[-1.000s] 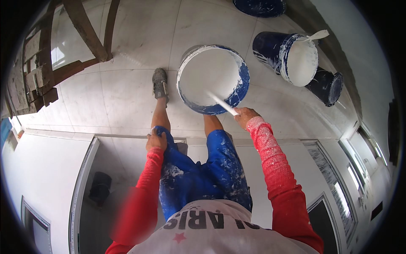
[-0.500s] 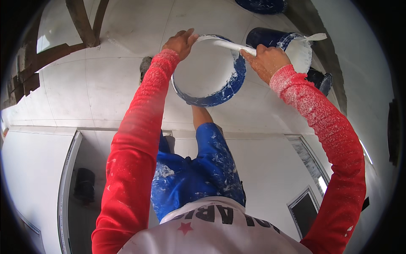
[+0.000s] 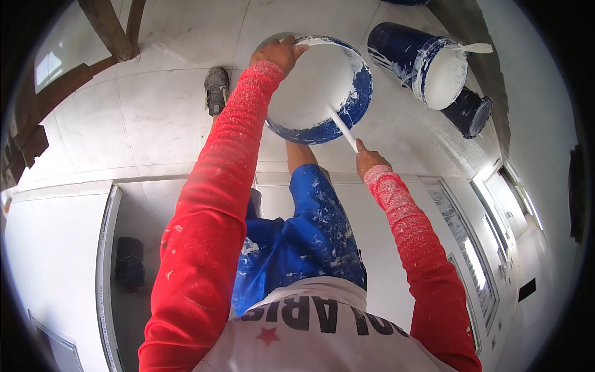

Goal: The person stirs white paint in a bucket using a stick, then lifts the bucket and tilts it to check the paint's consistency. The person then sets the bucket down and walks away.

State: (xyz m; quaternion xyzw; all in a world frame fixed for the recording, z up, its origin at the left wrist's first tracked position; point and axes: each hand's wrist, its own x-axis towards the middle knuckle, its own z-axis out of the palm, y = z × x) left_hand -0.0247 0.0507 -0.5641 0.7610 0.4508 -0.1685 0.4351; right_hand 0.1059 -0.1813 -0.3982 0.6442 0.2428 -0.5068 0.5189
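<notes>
A blue bucket (image 3: 364, 93) with a white-smeared rim holds smooth white paint or a paste like it (image 3: 304, 93). My left hand (image 3: 277, 56) is closed over the far left part of its rim. In my right hand (image 3: 370, 160), just off the near right side of the bucket, is the end of a slim white stick (image 3: 344, 129). The stick slants over the rim, and its other end is hidden in the white stuff, so I cannot tell what tool it is.
Right of the bucket stands another blue bucket (image 3: 396, 46) with white contents and a pale spatula-like tool (image 3: 476, 48) across its rim. A smaller dark bucket (image 3: 468, 113) is beside it. Wooden legs (image 3: 105, 28) rise at the far left. My shoe (image 3: 217, 88) rests on the tiled floor.
My right hand has come nearer to me, and the stick has swung from lying across the bucket's far side to dipping in over the near right rim. My left hand stays on the rim.
</notes>
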